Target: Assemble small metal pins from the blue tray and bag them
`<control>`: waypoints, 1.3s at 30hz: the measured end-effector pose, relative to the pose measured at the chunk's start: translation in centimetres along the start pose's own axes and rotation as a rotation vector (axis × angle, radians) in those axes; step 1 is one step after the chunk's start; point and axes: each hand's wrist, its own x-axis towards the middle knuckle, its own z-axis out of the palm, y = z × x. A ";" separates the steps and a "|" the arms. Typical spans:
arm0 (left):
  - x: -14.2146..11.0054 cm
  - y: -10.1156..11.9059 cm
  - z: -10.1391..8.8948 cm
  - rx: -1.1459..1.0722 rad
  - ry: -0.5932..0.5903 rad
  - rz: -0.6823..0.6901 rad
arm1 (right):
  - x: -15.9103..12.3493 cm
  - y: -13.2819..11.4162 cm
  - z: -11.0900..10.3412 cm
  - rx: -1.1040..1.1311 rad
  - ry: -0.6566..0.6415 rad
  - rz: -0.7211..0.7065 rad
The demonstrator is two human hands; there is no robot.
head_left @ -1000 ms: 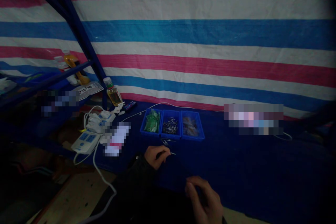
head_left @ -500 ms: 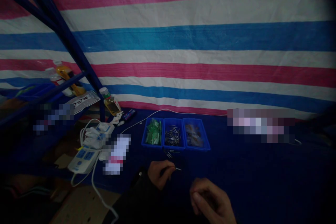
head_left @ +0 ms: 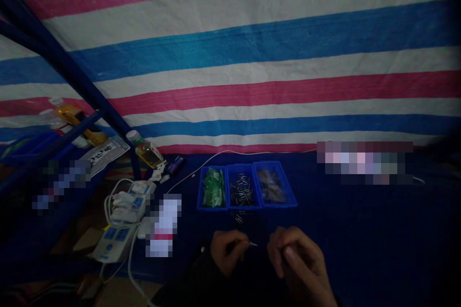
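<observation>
Between its thumb and forefinger my left hand (head_left: 227,250) pinches a small screw (head_left: 253,244), its bright shank pointing right. My right hand (head_left: 301,258) is closed just to the right, fingers curled against the thumb; whatever lies in them is hidden. Beyond both hands stand three joined blue bins. The left bin (head_left: 199,208) has green plastic pieces (head_left: 213,186), the middle one (head_left: 243,208) holds loose metal screws (head_left: 240,189), and the right one (head_left: 293,202) contains brownish pieces in clear plastic (head_left: 271,185). Several loose screws (head_left: 238,217) lie before the middle bin.
On the left are a white power strip (head_left: 113,242) with plugs and cables, a blurred-out phone-like object (head_left: 163,225), and a drink bottle (head_left: 147,149). A blue metal frame (head_left: 82,86) slants there. Behind the blue table (head_left: 360,230) hangs a striped sheet (head_left: 252,57).
The camera view has tilted. My right hand has come up and a little forward, level with the left. My left hand keeps its pinch on the screw.
</observation>
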 end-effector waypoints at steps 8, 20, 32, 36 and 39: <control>0.0 0.4 -0.1 -0.020 -0.050 -0.043 | -1.2 -1.3 -1.1 -0.010 -0.105 0.099; 0.0 0.4 0.0 0.088 0.064 0.057 | 0.4 1.3 0.0 -0.690 -0.339 0.011; -0.1 0.7 0.8 0.192 0.105 0.081 | 0.2 5.7 -3.0 -0.928 -0.252 -0.326; -0.2 0.7 1.0 0.214 0.088 0.081 | -0.1 5.7 -3.0 -0.928 -0.241 -0.364; -0.3 0.8 1.1 0.206 0.098 0.084 | 0.0 5.5 -3.1 -0.891 -0.202 -0.375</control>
